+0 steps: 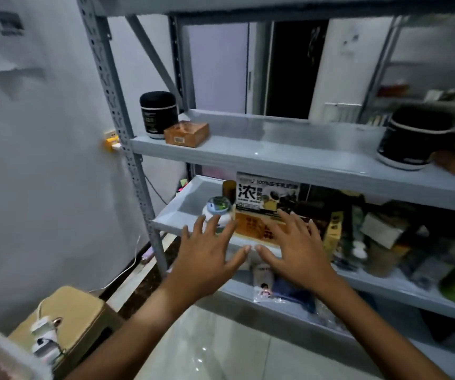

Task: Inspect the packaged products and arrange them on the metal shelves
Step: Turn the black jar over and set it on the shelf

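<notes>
Your hands reach toward the middle shelf [171, 215] of a grey metal rack, both with fingers spread and holding nothing; your left hand [207, 259] hovers before a small white jar [218, 212], your right hand [292, 250] before an orange box [253, 224] with a printed carton [267, 192] standing behind it. On the upper shelf [275, 152] sit a black canister [157, 113] touching a brown box [186, 133] at left; another black canister [407, 138] stands far right, blurred.
</notes>
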